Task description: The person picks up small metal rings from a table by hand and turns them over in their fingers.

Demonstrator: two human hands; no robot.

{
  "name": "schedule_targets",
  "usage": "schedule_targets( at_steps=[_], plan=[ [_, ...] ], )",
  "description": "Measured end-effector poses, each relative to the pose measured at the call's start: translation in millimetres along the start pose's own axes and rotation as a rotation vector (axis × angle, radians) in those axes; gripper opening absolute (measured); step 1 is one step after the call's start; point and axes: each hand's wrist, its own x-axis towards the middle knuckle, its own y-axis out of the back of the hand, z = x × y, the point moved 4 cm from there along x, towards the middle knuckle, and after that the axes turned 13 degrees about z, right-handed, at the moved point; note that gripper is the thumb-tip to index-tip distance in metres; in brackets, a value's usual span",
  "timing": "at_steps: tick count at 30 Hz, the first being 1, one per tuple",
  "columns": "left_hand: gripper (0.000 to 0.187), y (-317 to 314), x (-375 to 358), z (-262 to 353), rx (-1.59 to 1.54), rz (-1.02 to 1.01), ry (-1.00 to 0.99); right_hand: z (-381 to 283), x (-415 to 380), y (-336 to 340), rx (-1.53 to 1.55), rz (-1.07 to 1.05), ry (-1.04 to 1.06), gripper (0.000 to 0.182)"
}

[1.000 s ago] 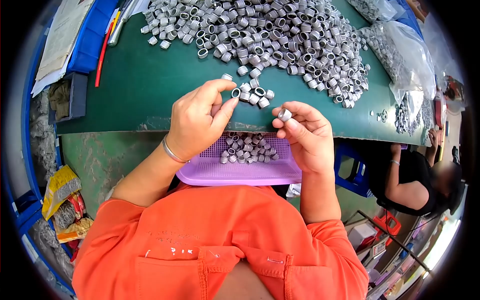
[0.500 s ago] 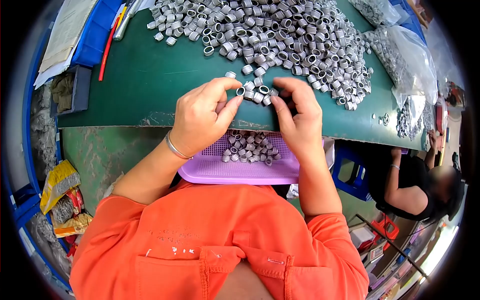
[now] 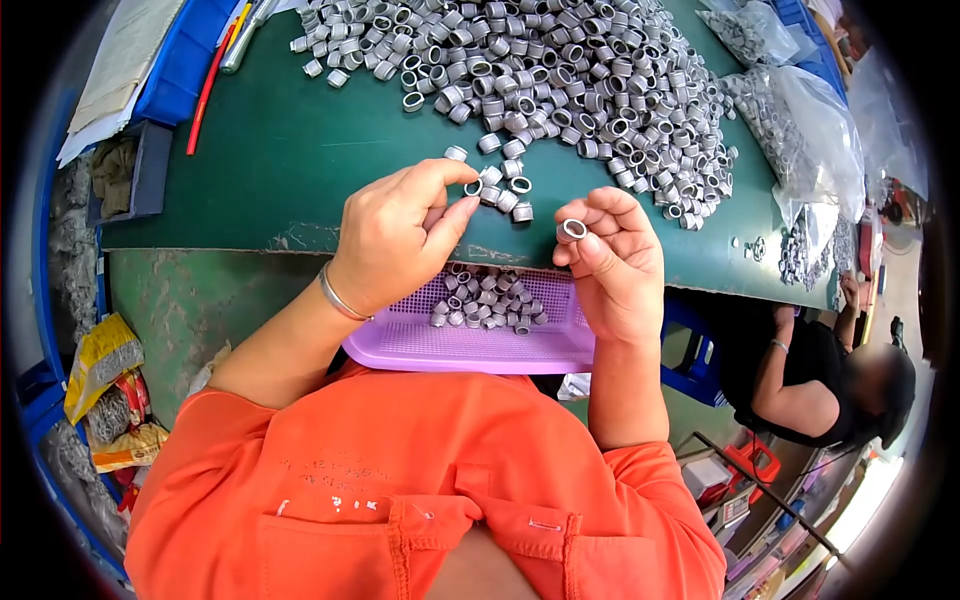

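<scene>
My right hand (image 3: 618, 250) is closed on a short grey metal ring (image 3: 572, 230), its round opening facing up, held above the table's front edge. My left hand (image 3: 400, 225) pinches another metal ring (image 3: 473, 188) between thumb and forefinger, low over the green table (image 3: 270, 170). Beside those fingertips lie several loose metal rings (image 3: 508, 200). Farther back spreads a large heap of the same rings (image 3: 560, 75). Below the table edge, a purple plastic basket (image 3: 440, 355) sits at my lap with several rings (image 3: 485, 300) inside.
At the left stand a blue tray with papers (image 3: 125, 70), a red pen (image 3: 205, 105) and a grey bin (image 3: 150, 170) holding cloth. Plastic bags of metal parts (image 3: 800, 125) lie at the right. A co-worker in black (image 3: 800, 380) sits at the right side.
My right hand has drawn back from the loose rings toward me and to the right, turning up with one ring in its fingers. My left hand stays nearly in place.
</scene>
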Motion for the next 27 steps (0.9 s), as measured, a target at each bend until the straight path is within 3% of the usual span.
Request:
schedule_targets(
  at_steps=[3, 5, 6, 10, 12, 14, 17, 18, 21, 25, 27],
  plan=[
    [0.022, -0.1, -0.5, 0.2, -0.022, 0.009, -0.021, -1.0, -3.9, -0.4, 0.004, 0.003, 0.058, 0.032],
    [0.021, 0.0, -0.1, -0.6, -0.024, 0.016, -0.018, -4.4, -5.3, -5.6, -0.309, -0.268, 0.342, 0.026],
    [0.021, -0.6, -0.3, -0.7, -0.026, 0.022, -0.024, -3.6, -4.5, -7.4, -0.306, -0.272, 0.339, 0.026],
    [0.021, -0.1, -0.4, -0.2, -0.034, 0.022, -0.016, -3.4, -1.1, -30.4, -1.194, 0.029, 0.720, 0.017],
    [0.021, -0.7, -1.3, -0.9, -0.035, 0.028, -0.025, 3.4, 2.4, -34.3, -1.337, 0.036, 0.806, 0.020],
    [0.021, 0.6, -1.3, -1.6, -0.034, 0.039, -0.031, 4.9, 2.2, -30.0, -1.336, 0.003, 0.773, 0.021],
    [0.021, 0.6, -1.0, -1.0, -0.032, 0.031, -0.026, 3.4, 1.1, -15.3, -0.654, 0.089, 0.166, 0.017],
    [0.021, 0.7, -0.7, -0.3, -0.031, 0.030, -0.026, 0.5, 0.0, -13.4, -0.657, 0.093, 0.163, 0.017],
    [0.021, 0.6, -0.2, -0.4, -0.036, 0.018, -0.019, 4.2, -2.6, -8.8, -0.177, 0.010, -0.130, 0.018],
    [0.020, 0.3, -0.3, -0.9, -0.051, 0.026, -0.032, 2.6, -7.6, -5.9, -0.097, -0.041, -0.182, 0.017],
    [0.020, 0.7, 0.2, 0.3, -0.054, 0.033, -0.038, -1.2, -10.9, -7.2, -0.384, -0.061, -0.118, 0.016]
  ],
)
